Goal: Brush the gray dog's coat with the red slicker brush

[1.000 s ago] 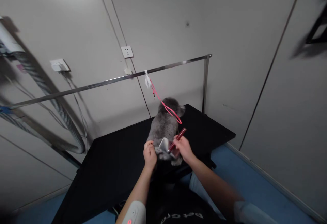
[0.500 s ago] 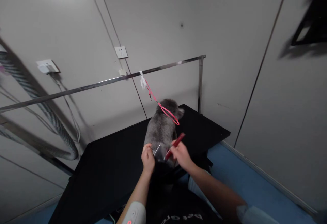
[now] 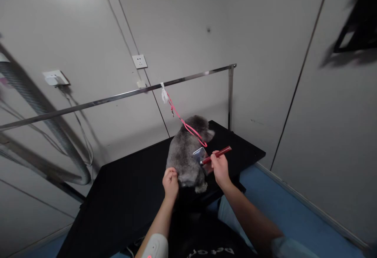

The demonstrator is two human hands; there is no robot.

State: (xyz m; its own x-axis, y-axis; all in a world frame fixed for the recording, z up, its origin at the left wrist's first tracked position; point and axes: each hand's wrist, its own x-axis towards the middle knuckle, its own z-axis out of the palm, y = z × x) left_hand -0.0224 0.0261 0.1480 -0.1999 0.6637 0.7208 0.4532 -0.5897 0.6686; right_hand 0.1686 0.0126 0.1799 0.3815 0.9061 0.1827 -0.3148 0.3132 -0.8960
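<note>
A grey, curly-coated dog (image 3: 183, 154) sits on a black grooming table, its back toward me and its head turned right. My left hand (image 3: 171, 182) is closed against the dog's left rear side, its fingers curled at the fur. In my right hand (image 3: 220, 168) is a slicker brush (image 3: 221, 152), gripped by its red handle. The flat head of the brush lies at the dog's right side, near the shoulder; I cannot tell whether its pins touch the coat. A pink grooming loop (image 3: 188, 126) hangs down to the dog's neck.
The black table (image 3: 123, 195) reaches to the wall. Above it runs a metal bar (image 3: 118, 99) on an upright post, with the loop tied on by white cloth. A ribbed grey hose (image 3: 59, 132) hangs at the left, near a plugged wall socket (image 3: 55, 78).
My right hand has moved the brush up and to the right, from the dog's lower back to its right side. My left hand has stayed at the rear.
</note>
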